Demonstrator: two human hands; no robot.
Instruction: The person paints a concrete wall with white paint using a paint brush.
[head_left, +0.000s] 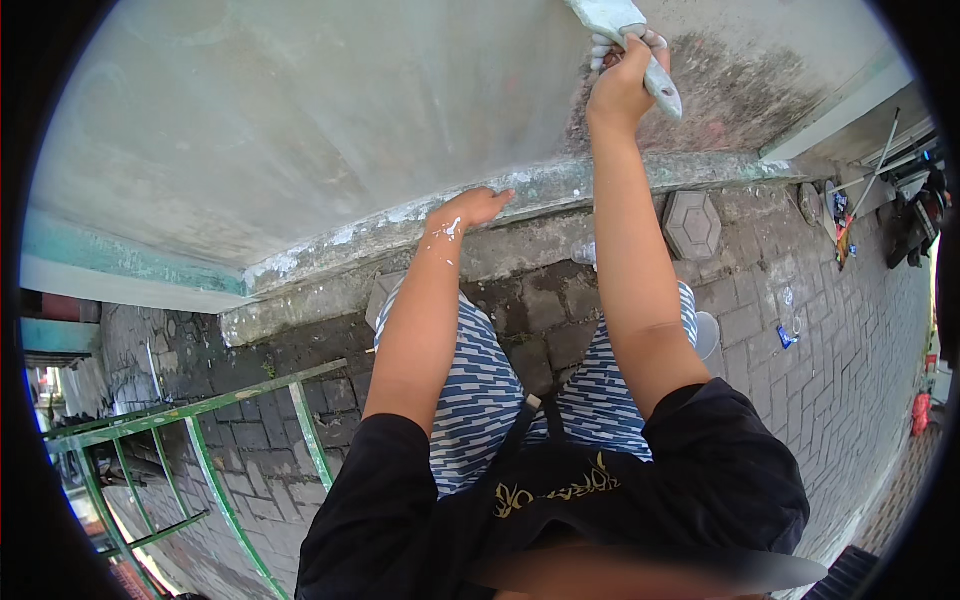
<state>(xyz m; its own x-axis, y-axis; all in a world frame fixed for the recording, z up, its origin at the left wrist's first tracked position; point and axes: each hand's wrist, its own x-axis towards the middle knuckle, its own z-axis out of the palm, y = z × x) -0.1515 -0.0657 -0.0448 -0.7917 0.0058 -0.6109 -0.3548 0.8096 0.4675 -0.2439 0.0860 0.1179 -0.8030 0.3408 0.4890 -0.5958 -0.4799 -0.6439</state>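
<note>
My right hand (621, 86) grips the handle of a wide paintbrush (663, 91), coated in pale paint. The brush head reaches the top edge of the view, in front of a wall (337, 97); whether it touches the wall I cannot tell. White paint covers several fingertips of this hand. Lower and to the left, my left hand (471, 206) is by the low ledge (551, 184) at the wall's foot, with no object seen in it. Its other fingers are mostly hidden. White paint spots mark that wrist. Right of the brush, the wall has a dark, rough patch (727, 97).
A green metal ladder-like frame (202, 409) stands at left on the paving. A hexagonal paving block (692, 225) lies near the ledge. Beside my right knee is a pale round container (707, 335). A blue wrapper (786, 337) and poles (874, 172) are farther right.
</note>
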